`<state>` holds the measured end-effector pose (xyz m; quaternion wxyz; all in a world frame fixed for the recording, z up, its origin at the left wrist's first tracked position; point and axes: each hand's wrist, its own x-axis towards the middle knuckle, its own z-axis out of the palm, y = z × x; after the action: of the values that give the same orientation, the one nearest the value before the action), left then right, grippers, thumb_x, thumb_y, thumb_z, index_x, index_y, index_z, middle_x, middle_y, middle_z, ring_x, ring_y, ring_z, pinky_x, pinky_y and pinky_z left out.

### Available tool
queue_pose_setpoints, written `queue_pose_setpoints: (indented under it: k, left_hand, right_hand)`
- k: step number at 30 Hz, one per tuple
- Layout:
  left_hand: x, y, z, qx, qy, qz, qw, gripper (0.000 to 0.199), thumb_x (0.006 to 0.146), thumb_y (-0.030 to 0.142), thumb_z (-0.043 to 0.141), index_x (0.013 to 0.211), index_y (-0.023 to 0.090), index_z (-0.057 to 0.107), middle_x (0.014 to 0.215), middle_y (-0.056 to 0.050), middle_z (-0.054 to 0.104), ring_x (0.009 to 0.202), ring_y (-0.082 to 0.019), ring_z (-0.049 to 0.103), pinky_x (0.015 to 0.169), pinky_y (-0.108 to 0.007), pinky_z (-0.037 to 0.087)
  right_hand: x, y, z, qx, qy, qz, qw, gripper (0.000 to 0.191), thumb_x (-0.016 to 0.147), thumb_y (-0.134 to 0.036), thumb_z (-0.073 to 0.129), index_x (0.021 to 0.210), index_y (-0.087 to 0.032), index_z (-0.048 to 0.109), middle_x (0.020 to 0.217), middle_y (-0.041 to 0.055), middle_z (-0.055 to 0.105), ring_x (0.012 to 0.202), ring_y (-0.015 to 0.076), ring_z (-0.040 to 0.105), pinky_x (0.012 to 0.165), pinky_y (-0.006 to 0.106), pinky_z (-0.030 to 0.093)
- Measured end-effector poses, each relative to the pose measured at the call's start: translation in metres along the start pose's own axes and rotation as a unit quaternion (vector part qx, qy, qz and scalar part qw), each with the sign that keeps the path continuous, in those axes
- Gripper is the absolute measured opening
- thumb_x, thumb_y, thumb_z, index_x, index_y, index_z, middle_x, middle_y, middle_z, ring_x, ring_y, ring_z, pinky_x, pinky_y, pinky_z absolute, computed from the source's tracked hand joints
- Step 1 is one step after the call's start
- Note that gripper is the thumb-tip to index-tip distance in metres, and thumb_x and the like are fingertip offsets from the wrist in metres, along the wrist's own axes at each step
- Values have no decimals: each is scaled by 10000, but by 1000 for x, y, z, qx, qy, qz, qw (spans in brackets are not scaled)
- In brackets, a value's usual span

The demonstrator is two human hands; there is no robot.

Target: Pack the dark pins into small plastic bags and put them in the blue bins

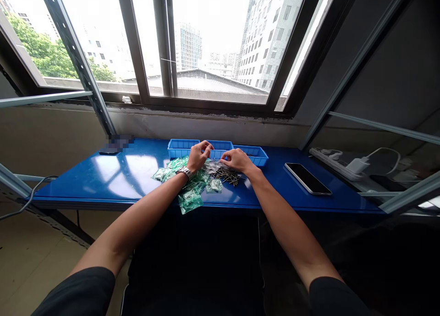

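Note:
My left hand (199,155), with a metal-band watch (185,171) on its wrist, is in front of the middle blue bin (220,145). Its thumb and fingers curl toward each other; whatever is between them is too small to make out. Fingers pinched, my right hand (238,160) reaches down at the far side of a heap of thin black-and-gold pin-like pieces (228,174). What it grips is hidden. Small green-and-clear plastic packets (190,199) lie piled under and around my left wrist. Clear small pieces (213,165) lie between the hands.
Blue bins stand on both sides of the middle one, a left bin (184,144) and a right bin (257,159). A phone (307,178) lies right on the blue table (113,178). A dark blurred item (117,144) rests back left. A power strip (338,164) is beyond the table's right edge.

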<state>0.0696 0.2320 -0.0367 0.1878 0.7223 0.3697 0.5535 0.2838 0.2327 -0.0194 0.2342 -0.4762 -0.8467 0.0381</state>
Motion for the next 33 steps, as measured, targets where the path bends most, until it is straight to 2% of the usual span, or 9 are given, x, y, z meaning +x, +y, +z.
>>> queue_pose_setpoints:
  k: [5, 9, 11, 14, 18, 24, 29, 33]
  left_hand:
    - [0, 1, -2, 18, 8, 4, 1000, 265, 993, 338, 517, 894, 180, 706, 766, -39, 711, 684, -169, 645, 632, -270, 468]
    - [0, 3, -3, 19, -7, 16, 1000, 286, 1002, 413, 535, 1043, 191, 713, 1005, -67, 752, 869, -201, 677, 738, -299, 492]
    - [-1, 4, -2, 13, -37, 13, 999, 313, 994, 453, 559, 1055, 190, 718, 963, -63, 754, 850, -201, 677, 705, -291, 477]
    - [-1, 3, 0, 12, -64, 14, 998, 286, 958, 449, 623, 964, 183, 729, 807, -40, 741, 735, -178, 655, 626, -271, 428]
    - [-1, 2, 2, 17, -48, 19, 999, 241, 928, 394, 662, 841, 179, 728, 723, -30, 728, 662, -158, 628, 596, -264, 404]
    - [0, 1, 1, -6, -41, 3, 999, 242, 919, 392, 674, 844, 168, 728, 714, -42, 732, 652, -162, 660, 598, -261, 429]
    - [0, 0, 1, 2, -41, 4, 999, 245, 913, 396, 675, 830, 173, 732, 677, -34, 704, 606, -150, 626, 569, -249, 435]
    - [-1, 1, 1, -14, -44, 1, 999, 260, 906, 417, 682, 834, 170, 721, 633, -26, 668, 552, -138, 587, 521, -237, 419]
  right_hand:
    - [1, 1, -1, 160, 99, 3, 982, 267, 883, -398, 671, 787, -168, 769, 701, 49, 707, 609, 154, 575, 578, 272, 400]
    - [3, -4, 0, 283, 114, 25, 952, 297, 859, -447, 682, 811, -163, 751, 752, 59, 720, 600, 157, 580, 570, 275, 444]
    - [3, -5, 1, 335, 106, 33, 936, 339, 854, -494, 688, 822, -161, 738, 681, 37, 668, 522, 133, 514, 514, 270, 418]
    - [4, -6, 1, 387, 102, 37, 916, 399, 842, -556, 701, 841, -157, 722, 619, 9, 592, 471, 112, 452, 467, 262, 391]
    - [2, -10, -2, 384, 90, 42, 918, 464, 845, -609, 697, 884, -149, 736, 608, 7, 577, 483, 114, 460, 468, 258, 399]
    - [1, -9, -4, 309, 95, 22, 946, 435, 819, -578, 747, 897, -151, 772, 731, 56, 691, 548, 133, 527, 496, 254, 420]
    - [3, -7, 0, 296, 95, 18, 950, 422, 830, -573, 730, 849, -153, 762, 803, 80, 730, 594, 148, 572, 511, 252, 426]
    - [2, -9, -1, 304, 96, 21, 948, 454, 813, -605, 742, 846, -152, 766, 744, 70, 716, 562, 146, 567, 489, 251, 418]
